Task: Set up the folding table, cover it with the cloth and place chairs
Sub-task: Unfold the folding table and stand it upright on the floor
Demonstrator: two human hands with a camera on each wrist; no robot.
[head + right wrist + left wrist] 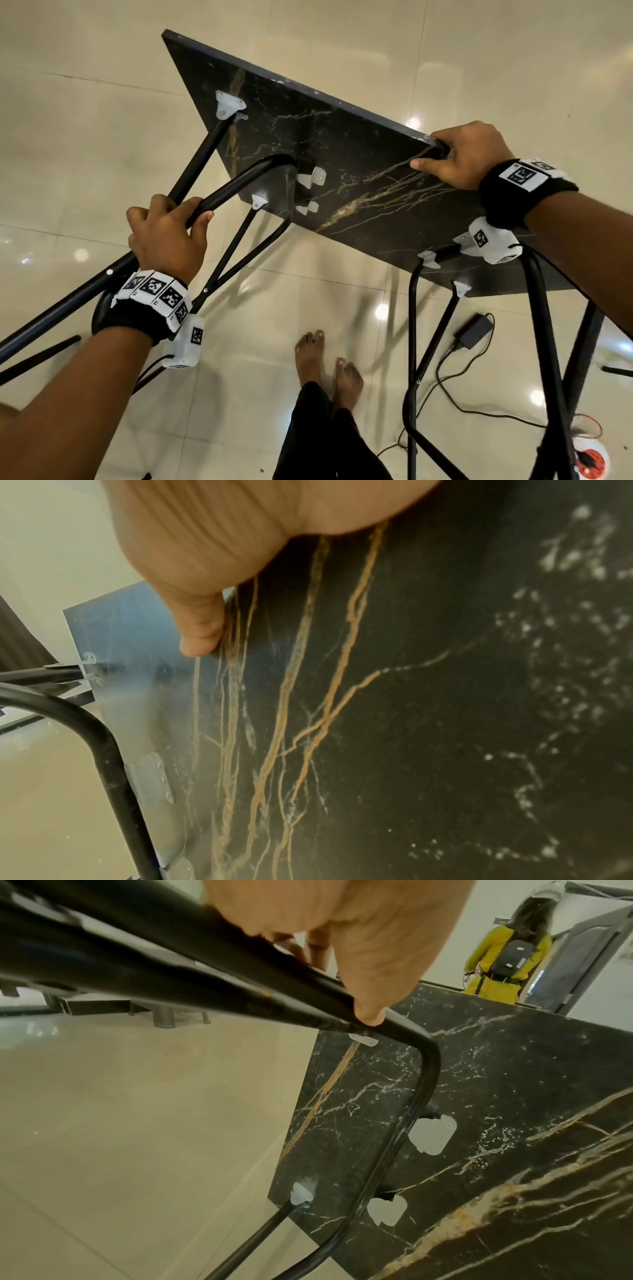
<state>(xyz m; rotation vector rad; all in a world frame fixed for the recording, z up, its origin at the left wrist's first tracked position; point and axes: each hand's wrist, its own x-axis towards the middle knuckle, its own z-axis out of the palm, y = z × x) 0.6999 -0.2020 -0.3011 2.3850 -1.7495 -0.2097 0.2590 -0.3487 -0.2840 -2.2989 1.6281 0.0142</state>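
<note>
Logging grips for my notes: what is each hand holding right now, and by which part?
Both hold the folding table. The left hand grips a black tubular leg frame; the right hand grips the tabletop's edge.

what the person wears

both forearms are bare, no sleeves. behind the fingers of the left hand (168, 236) a black wrist band (130, 320) wraps the wrist, ringed with white square tags printed in black block patterns. a small white box (185, 342) with the same kind of tag hangs under it, trailing a thin black cable. the right hand (469, 154) carries a matching black band (520, 192), tags and white box (489, 241). black trousers (329, 438), bare feet (329, 359).
</note>
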